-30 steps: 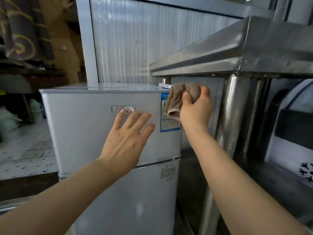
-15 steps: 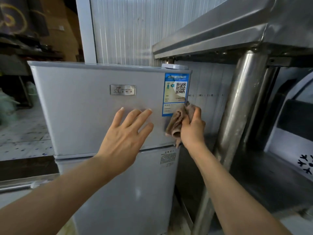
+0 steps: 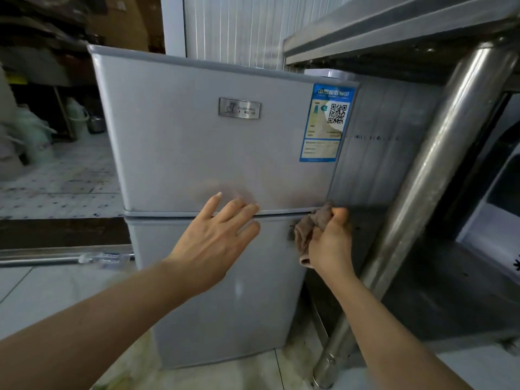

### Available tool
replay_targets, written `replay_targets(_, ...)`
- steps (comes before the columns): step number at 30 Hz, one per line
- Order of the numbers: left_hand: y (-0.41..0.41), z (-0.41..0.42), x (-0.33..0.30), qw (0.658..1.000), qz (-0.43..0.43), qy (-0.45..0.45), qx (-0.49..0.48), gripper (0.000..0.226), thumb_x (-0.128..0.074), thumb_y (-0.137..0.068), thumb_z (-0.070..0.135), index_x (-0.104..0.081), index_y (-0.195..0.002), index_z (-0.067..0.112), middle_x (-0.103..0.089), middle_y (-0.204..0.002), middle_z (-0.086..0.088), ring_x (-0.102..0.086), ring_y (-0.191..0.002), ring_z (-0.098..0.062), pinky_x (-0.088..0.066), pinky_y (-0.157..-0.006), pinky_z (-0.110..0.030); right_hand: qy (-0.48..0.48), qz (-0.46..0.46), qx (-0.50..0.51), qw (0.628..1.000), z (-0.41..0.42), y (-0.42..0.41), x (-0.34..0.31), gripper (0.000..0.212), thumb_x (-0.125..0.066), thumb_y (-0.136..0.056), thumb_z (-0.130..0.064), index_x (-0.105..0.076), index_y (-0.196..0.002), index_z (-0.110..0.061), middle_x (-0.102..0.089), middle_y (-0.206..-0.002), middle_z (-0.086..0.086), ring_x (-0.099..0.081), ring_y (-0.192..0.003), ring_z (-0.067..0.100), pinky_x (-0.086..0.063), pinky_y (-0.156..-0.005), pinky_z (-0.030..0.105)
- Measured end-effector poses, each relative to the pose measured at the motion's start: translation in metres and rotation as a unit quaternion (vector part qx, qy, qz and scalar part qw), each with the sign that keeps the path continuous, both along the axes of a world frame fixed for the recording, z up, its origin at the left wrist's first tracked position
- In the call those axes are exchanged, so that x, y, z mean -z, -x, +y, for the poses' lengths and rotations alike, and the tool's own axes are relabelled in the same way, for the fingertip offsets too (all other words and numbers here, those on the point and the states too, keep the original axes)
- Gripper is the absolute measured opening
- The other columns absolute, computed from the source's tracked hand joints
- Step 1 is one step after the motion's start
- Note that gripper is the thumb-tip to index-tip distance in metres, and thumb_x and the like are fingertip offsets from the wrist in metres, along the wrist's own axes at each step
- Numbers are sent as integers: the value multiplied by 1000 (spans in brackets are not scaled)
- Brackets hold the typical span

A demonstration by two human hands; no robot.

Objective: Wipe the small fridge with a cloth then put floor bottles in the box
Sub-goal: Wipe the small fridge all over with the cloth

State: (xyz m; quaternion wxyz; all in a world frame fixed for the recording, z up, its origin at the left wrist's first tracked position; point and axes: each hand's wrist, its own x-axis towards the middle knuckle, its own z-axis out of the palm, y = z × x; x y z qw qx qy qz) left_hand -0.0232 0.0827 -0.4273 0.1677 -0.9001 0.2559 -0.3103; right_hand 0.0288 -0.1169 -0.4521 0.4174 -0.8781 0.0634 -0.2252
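Observation:
The small grey two-door fridge [image 3: 197, 153] stands in front of me, with a blue label [image 3: 326, 122] at the upper right of its top door. My left hand [image 3: 216, 235] lies flat with straight fingers across the seam between the two doors. My right hand [image 3: 330, 243] grips a bunched brown cloth [image 3: 309, 229] against the fridge's right front edge, just below that seam. A clear plastic bottle [image 3: 104, 258] lies on the floor to the left of the fridge, by a metal rail.
A stainless steel table stands close on the right; its thick leg [image 3: 416, 198] runs down beside the fridge and its top [image 3: 394, 26] overhangs. A white corrugated wall panel [image 3: 233, 26] is behind. Bags and buckets [image 3: 33, 128] sit far left on the tiled floor.
My right hand has slid the cloth down the fridge's right edge, from near the top corner, past the label, to below the door seam. My left hand has moved lower on the door.

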Motion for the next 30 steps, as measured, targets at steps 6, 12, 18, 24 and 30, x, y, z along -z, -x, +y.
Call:
replay_targets(6,14,18,-1,995,101,15,11,57,-76,-48,12,-65,-103,17,-62,-118,-8,-60,-104,-27,-47,-92,-46,-46,105,3,993,12,25,8,24,-53,-92,-5,-43,-114,-8,-53,-113,14,-58,-92,22,-51,-76,30)
replay_targets(12,43,40,-46,975,215,38,-32,62,-79,-43,11,-68,-104,18,-66,-113,-6,-64,-99,-26,-51,-88,-43,-16,208,-14,978,37,54,-35,33,-50,-91,-2,-46,-124,-4,-54,-121,19,-58,-109,33,-49,-94,45)
replay_targets(18,74,62,-125,943,319,54,-77,64,-76,-52,10,-62,-114,19,-64,-118,-5,-64,-100,-22,-51,-84,-35,24,230,-77,970,61,74,-123,37,-50,-87,4,-47,-123,-5,-51,-124,17,-52,-114,31,-37,-93,27)
replay_targets(24,87,80,-212,907,386,74,-148,68,-59,-83,14,-24,-142,22,-29,-149,-3,-36,-130,-22,-30,-104,-37,38,258,-129,957,75,78,-230,38,-52,-90,0,-45,-127,-10,-45,-125,9,-52,-112,24,-40,-92,25)
replay_targets(30,94,90,-308,880,393,173,-202,60,-57,-81,7,-37,-135,25,-46,-136,1,-46,-118,-20,-39,-95,-34,56,262,-188,945,91,80,-327,30,-51,-94,-8,-47,-123,-16,-41,-123,5,-55,-104,20,-48,-95,30)
